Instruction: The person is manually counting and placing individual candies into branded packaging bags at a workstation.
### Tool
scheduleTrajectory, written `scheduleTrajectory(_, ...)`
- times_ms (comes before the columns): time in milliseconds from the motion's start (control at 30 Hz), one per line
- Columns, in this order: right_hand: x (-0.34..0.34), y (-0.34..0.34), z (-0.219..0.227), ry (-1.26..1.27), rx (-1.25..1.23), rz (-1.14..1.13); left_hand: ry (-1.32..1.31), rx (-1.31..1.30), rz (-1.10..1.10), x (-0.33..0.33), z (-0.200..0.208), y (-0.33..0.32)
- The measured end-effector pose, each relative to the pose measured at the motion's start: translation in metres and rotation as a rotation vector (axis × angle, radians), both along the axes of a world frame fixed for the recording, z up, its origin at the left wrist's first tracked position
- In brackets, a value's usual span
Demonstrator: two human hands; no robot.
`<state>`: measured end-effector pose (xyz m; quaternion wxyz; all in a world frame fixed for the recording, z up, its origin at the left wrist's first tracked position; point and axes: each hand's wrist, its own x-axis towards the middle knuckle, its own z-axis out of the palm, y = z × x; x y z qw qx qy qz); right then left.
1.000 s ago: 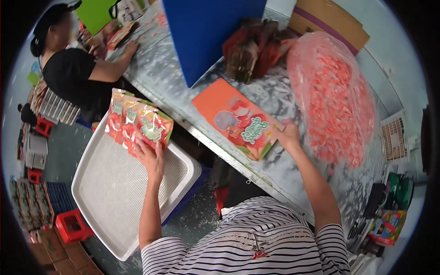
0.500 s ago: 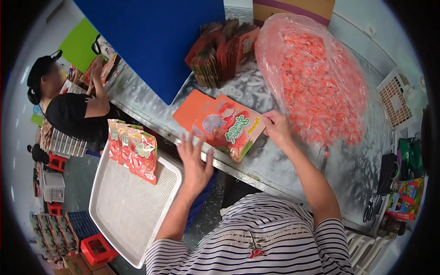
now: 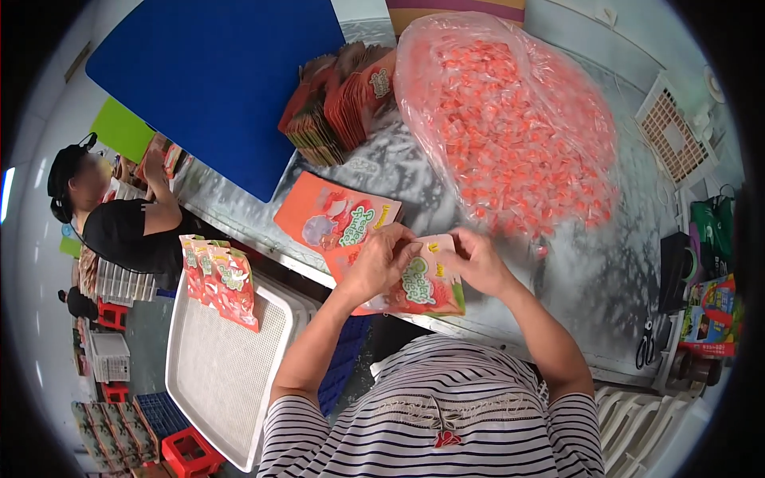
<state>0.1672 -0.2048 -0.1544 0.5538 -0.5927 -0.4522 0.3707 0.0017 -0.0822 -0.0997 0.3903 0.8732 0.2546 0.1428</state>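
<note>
In front of me, over the table's near edge, is a red and peach candy pouch [image 3: 418,287]. My left hand [image 3: 381,261] pinches it near the top edge with curled fingers. At its upper right corner, my right hand [image 3: 480,261] grips the same pouch between thumb and fingers. Whether its mouth is parted I cannot tell. Just behind my left hand, more flat pouches [image 3: 327,213] of the same print lie on the table. A large clear plastic bag [image 3: 426,103] spreads beyond my right hand, full of small wrapped red candies [image 3: 518,143].
Bundled pouches [image 3: 335,103] stand at the back beside a blue panel [image 3: 207,88]. At left, a white tray [image 3: 227,382] holds several plump pouches [image 3: 219,279]. Another person [image 3: 119,215] works farther left. Scissors [image 3: 645,344] and a beige basket [image 3: 676,131] are at right.
My left hand has moved right from its open pose near the tray and now grips the pouch. The right hand has drawn the pouch nearer, away from those lying flat.
</note>
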Motion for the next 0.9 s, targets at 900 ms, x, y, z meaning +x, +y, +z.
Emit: scheduleTrajectory(900, 0.047, -0.002, -0.013, 0.034, -0.034, -0.291, -0.546, -0.514, 0.587, -0.073, -0.050, 0.063)
